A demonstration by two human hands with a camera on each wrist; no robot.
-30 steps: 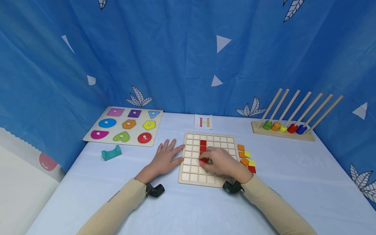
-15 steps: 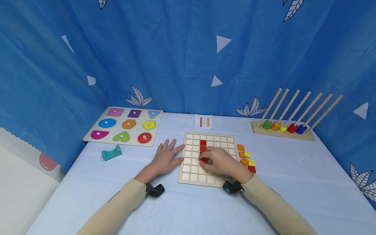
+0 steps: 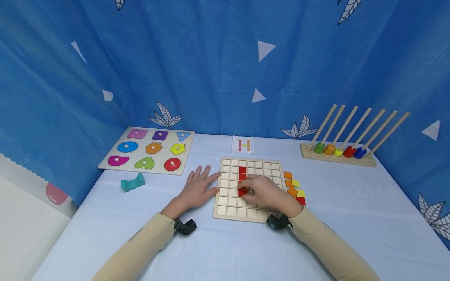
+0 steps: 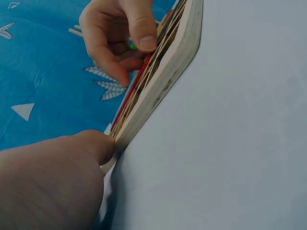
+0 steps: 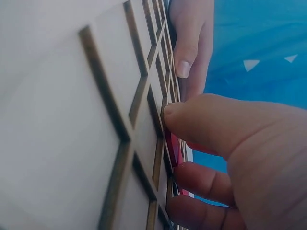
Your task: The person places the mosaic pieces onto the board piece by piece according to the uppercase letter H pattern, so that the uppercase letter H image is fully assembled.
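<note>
A wooden grid board (image 3: 222, 211) lies flat at the middle of the table. My right hand (image 3: 264, 191) reaches over it from the right, thumb and fingertips bent about a red square tile (image 3: 241, 192) in one of its cells. In the right wrist view the thumb meets one side of that red tile (image 5: 172, 146). Farther up the same column sit more red tiles (image 3: 242, 170), partly covered by the hand. My left hand (image 3: 197, 192) lies spread beside the board, its thumb and index finger touching the left edge (image 4: 163, 81).
Loose orange, yellow and red tiles (image 3: 292, 191) lie right of the board. Behind it is a pattern card (image 3: 242, 144). A shape puzzle (image 3: 159, 160) and a teal block (image 3: 133, 182) are at left; a peg stand (image 3: 337, 157) with coloured beads is at back right.
The red tile at my right fingertips now looks flatter and darker in its cell. Both hands hold nearly the same place. The whole view has shifted slightly.
</note>
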